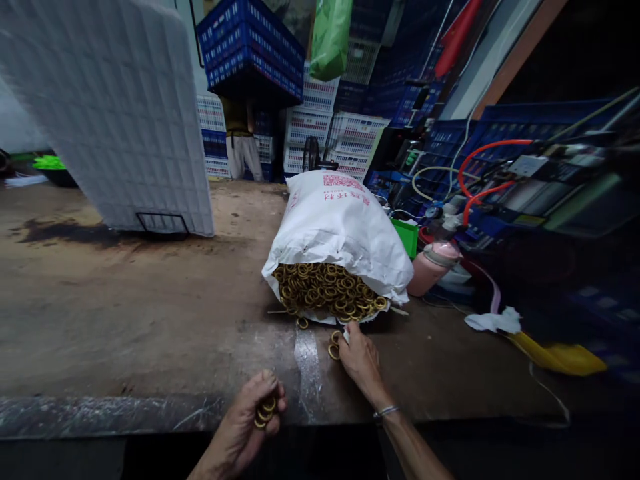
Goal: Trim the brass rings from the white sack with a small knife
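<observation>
A white woven sack [340, 220] lies on its side on the workbench, its open mouth facing me. Brass-coloured rings [325, 290] fill the mouth, and a single loose ring [302, 323] rests just outside it. My left hand [245, 420] is curled around several similar rings [265, 412] near the bench's front edge. Just in front of the sack, my right hand [359, 357] has its fingers drawn together beside a few loose rings [334, 351]. Something small and white shows at its fingertips; what those fingers grip is hidden.
A tall pale ribbed panel [145, 120] stands on the workbench [150, 313] at left. Right of the sack are a pink bottle [435, 267], red hoses [467, 173] and a yellow bag [560, 353]. Behind, a person [243, 140] carries blue crates [250, 50] near stacked crates.
</observation>
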The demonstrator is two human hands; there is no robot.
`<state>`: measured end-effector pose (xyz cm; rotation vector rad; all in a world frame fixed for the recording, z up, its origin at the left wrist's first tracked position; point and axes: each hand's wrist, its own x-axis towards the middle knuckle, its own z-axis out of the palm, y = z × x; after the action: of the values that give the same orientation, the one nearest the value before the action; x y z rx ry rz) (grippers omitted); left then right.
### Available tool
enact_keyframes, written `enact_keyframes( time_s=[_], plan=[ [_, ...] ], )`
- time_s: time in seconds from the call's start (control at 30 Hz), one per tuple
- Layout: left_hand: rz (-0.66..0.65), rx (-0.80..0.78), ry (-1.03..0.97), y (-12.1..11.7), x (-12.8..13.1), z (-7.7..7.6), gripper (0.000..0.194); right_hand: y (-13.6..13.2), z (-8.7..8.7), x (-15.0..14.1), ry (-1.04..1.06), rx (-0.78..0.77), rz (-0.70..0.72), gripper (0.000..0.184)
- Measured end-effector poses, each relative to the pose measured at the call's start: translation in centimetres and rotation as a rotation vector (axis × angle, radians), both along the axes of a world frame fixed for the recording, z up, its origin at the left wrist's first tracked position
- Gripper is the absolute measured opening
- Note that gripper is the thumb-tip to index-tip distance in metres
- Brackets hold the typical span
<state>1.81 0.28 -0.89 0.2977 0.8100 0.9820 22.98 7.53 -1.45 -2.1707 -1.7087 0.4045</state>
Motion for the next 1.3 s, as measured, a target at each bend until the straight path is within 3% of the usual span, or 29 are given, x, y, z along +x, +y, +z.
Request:
enact_keyframes(
  time_s=[0.17, 0.27, 0.37, 0.6, 0.73, 0.93, 1.3],
  plan=[
    [-0.006, 0.117, 0.291, 0.1, 1.4, -0.4, 0.040, -1.6, 0.9, -3.7, 0.482, 0.124, 0.147, 0.017],
    [0.024, 0.147, 0.373, 0.3, 1.6, -0.3, 0.047, -2.8, 1.3, -6.3, 0.680, 0.044, 0.221, 0.018],
    [0.053, 0.156, 0.380, 0.5, 1.3, 0.3, 0.039, -3.5, 1.2, -7.8, 0.787, -0.061, 0.273, 0.019],
    [0.132, 0.325, 0.507, 0.5, 0.3, 0.9, 0.025, -3.6, 0.6, -8.1, 0.813, -0.143, 0.398, 0.023],
    [0.130, 0.450, 0.617, 0.3, 0.3, 0.7, 0.022, -3.5, 0.7, -8.2, 0.750, -0.131, 0.380, 0.025],
    [-0.064, 0.194, 0.419, 0.3, -0.2, 0.7, 0.028, -3.4, 0.3, -8.5, 0.797, -0.170, 0.339, 0.023],
    [-0.070, 0.183, 0.234, 0.1, -0.1, 0.8, 0.024, -3.4, 0.4, -8.5, 0.954, -0.216, 0.347, 0.025]
  ],
)
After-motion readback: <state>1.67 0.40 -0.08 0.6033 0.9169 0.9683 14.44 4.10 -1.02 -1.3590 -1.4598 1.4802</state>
